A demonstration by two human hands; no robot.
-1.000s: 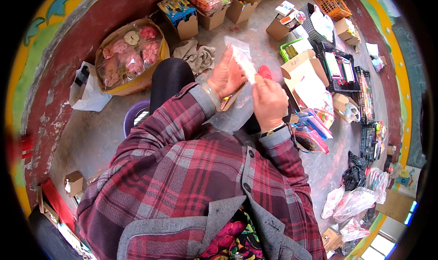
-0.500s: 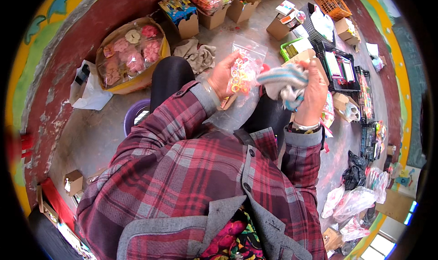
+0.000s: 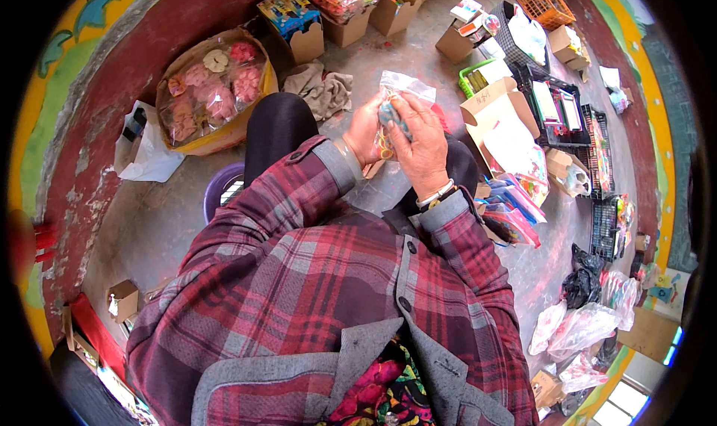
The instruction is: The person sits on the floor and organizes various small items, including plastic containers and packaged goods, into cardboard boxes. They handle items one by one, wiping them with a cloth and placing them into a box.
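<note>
My left hand (image 3: 361, 132) grips a clear zip bag (image 3: 415, 88) of small, bright coloured rings, held up in front of my knees. Over the front of the bag lies my right hand (image 3: 424, 144), its fingers closed on a bunched grey and blue striped cloth (image 3: 390, 117) pressed against the plastic. Most of the cloth is hidden under the right palm, and the two hands cover much of the bag. Some yellow rings show below the fingers.
At the left stands a large carton (image 3: 263, 127) of bagged pink flower-like items, beside a crumpled grey cloth (image 3: 321, 90) on the floor. An open cardboard box (image 3: 485, 105), colourful packets (image 3: 511, 209) and black crates (image 3: 567, 138) are to my right. A purple basin (image 3: 213, 194) sits by my left leg.
My right hand has come left with the striped cloth and now presses it onto the bag. The open box and packets behind it show more fully. My left hand stays nearly in place.
</note>
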